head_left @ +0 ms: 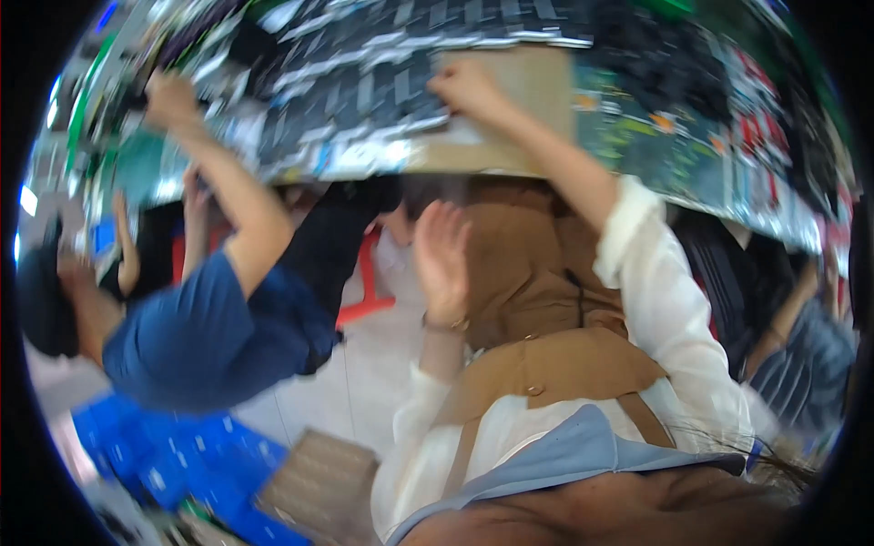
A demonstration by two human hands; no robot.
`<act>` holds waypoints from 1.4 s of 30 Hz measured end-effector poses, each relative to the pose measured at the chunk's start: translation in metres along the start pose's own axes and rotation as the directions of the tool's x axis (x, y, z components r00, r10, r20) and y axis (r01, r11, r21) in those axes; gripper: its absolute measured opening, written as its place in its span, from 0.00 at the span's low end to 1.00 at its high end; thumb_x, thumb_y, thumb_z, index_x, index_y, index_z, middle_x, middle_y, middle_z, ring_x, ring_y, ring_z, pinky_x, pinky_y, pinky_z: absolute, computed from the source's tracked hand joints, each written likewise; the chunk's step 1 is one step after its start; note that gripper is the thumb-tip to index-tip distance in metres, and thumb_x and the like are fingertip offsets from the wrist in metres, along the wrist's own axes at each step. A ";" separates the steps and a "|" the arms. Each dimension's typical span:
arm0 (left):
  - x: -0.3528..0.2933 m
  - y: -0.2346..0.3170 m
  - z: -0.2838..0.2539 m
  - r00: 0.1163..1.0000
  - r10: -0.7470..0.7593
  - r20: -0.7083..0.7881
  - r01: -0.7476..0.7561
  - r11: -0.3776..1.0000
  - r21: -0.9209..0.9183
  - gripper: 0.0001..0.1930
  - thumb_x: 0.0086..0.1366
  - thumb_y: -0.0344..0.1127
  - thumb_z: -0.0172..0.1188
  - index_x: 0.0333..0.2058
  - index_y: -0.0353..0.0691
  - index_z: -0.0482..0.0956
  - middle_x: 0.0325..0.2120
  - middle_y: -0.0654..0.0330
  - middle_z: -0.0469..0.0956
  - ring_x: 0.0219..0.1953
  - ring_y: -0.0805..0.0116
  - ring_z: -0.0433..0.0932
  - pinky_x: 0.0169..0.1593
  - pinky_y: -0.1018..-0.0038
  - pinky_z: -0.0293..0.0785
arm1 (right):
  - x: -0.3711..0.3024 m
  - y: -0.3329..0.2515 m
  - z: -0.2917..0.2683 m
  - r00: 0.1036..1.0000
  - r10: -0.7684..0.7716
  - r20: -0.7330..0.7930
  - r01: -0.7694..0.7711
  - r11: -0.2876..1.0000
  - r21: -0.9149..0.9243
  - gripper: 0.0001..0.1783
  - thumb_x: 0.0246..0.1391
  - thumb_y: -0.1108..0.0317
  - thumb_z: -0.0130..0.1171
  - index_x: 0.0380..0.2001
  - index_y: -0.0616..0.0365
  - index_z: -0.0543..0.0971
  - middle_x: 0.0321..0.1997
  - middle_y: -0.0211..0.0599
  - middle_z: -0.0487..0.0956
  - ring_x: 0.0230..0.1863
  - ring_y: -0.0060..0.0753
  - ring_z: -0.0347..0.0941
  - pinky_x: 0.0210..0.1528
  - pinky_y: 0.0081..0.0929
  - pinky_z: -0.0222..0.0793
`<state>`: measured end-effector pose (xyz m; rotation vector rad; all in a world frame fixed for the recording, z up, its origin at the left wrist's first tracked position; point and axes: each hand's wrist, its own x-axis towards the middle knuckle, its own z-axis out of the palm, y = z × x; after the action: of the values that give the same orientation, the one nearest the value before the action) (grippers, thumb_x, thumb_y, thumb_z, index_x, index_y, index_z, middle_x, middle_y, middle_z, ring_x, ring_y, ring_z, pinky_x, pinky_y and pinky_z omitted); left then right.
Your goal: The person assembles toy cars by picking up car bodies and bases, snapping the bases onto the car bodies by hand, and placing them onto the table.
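Observation:
My right arm, in a white sleeve, stretches over the table. At its end my right hand (472,89) is closed, its fingers pressed together beside the edge of rows of flat black pieces (350,96). Whether something small is between those fingers is hidden by blur. Beneath this hand lies a brown cardboard sheet (537,82). My left hand (442,255) is raised in front of my lap, short of the table edge. Its fingers are stretched out and it holds nothing visible.
At my left sits a person in a dark blue shirt (200,337), one arm over the table. A green printed mat (628,136) and dark heaped items (674,73) lie to the right. Blue bins (182,455), a cardboard box (319,487) and a red stool (369,296) stand below.

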<state>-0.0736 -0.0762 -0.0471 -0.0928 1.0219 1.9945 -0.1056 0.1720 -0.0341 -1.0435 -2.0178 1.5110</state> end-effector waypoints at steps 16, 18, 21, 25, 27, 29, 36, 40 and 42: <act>0.002 -0.029 0.019 0.970 -0.161 0.182 0.148 0.985 0.084 0.16 0.66 0.42 0.43 0.46 0.39 0.69 0.41 0.60 0.71 0.45 0.64 0.70 0.52 0.66 0.65 | -0.253 0.136 -0.320 0.159 -0.538 -0.828 -0.294 0.775 -0.560 0.42 0.39 0.62 0.66 0.56 0.65 0.58 0.54 0.54 0.62 0.57 0.53 0.55 0.60 0.43 0.48; -0.004 -0.036 0.032 0.967 -0.176 0.184 0.156 0.981 0.115 0.16 0.66 0.42 0.42 0.46 0.39 0.69 0.41 0.59 0.71 0.45 0.64 0.69 0.52 0.67 0.65 | -0.274 0.158 -0.361 0.177 -0.472 -0.863 -0.456 0.738 -0.497 0.48 0.38 0.58 0.67 0.58 0.65 0.54 0.57 0.56 0.59 0.60 0.56 0.51 0.62 0.44 0.44; -0.013 -0.046 0.062 0.929 -0.229 0.291 0.185 0.968 0.171 0.15 0.66 0.42 0.42 0.45 0.39 0.68 0.41 0.59 0.70 0.46 0.64 0.69 0.52 0.68 0.64 | -0.292 0.197 -0.411 0.145 -0.505 -0.851 -0.607 0.634 -0.480 0.50 0.38 0.58 0.68 0.59 0.65 0.52 0.57 0.56 0.61 0.60 0.54 0.55 0.62 0.41 0.48; -0.016 -0.052 0.077 0.892 -0.254 0.373 0.181 0.958 0.222 0.15 0.65 0.42 0.43 0.45 0.40 0.69 0.42 0.59 0.70 0.47 0.63 0.68 0.53 0.66 0.63 | -0.308 0.208 -0.424 0.248 -0.208 -0.946 -0.467 0.830 -0.305 0.48 0.40 0.58 0.67 0.60 0.62 0.52 0.51 0.52 0.71 0.44 0.44 0.72 0.48 0.30 0.66; -0.015 -0.060 0.080 0.871 -0.277 0.407 0.193 0.953 0.234 0.16 0.66 0.42 0.42 0.45 0.39 0.68 0.42 0.59 0.70 0.47 0.63 0.68 0.53 0.66 0.63 | -0.312 0.200 -0.411 0.256 -0.229 -0.939 -0.366 0.876 -0.313 0.46 0.39 0.58 0.68 0.59 0.61 0.57 0.48 0.49 0.73 0.43 0.40 0.73 0.45 0.26 0.67; -0.021 -0.065 0.084 0.872 -0.287 0.397 0.201 0.949 0.244 0.16 0.66 0.41 0.41 0.45 0.38 0.68 0.41 0.58 0.70 0.46 0.64 0.69 0.52 0.67 0.64 | -0.332 0.204 -0.388 0.259 -0.155 -0.953 -0.245 0.944 -0.220 0.42 0.43 0.65 0.67 0.58 0.67 0.57 0.51 0.47 0.71 0.47 0.30 0.71 0.48 0.22 0.66; -0.038 -0.097 0.105 0.736 -0.447 0.509 0.303 0.889 0.343 0.21 0.69 0.42 0.37 0.53 0.33 0.63 0.47 0.51 0.70 0.51 0.60 0.69 0.56 0.67 0.63 | -0.346 0.097 -0.246 0.548 0.080 -0.833 -0.032 0.997 0.074 0.40 0.43 0.82 0.61 0.60 0.66 0.55 0.51 0.45 0.70 0.51 0.31 0.67 0.54 0.25 0.63; -0.043 -0.105 0.133 0.701 -0.457 0.548 0.464 0.875 0.137 0.33 0.67 0.59 0.28 0.61 0.42 0.49 0.58 0.53 0.59 0.59 0.59 0.58 0.62 0.64 0.51 | -0.314 0.065 -0.177 0.771 0.029 -0.636 0.114 0.977 0.182 0.45 0.37 0.73 0.70 0.59 0.67 0.59 0.58 0.45 0.66 0.56 0.31 0.64 0.57 0.27 0.60; -0.034 -0.103 0.137 0.712 -0.379 0.591 0.503 0.863 -0.052 0.35 0.65 0.63 0.28 0.62 0.45 0.48 0.61 0.56 0.55 0.61 0.59 0.56 0.62 0.64 0.51 | -0.296 0.052 -0.154 0.835 -0.046 -0.549 0.121 0.988 0.100 0.45 0.36 0.70 0.71 0.58 0.63 0.61 0.53 0.47 0.71 0.52 0.31 0.68 0.52 0.29 0.66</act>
<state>0.0625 0.0249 -0.0070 0.1270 0.3474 1.5237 0.2075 0.0500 0.0000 -1.1540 -1.5191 1.1123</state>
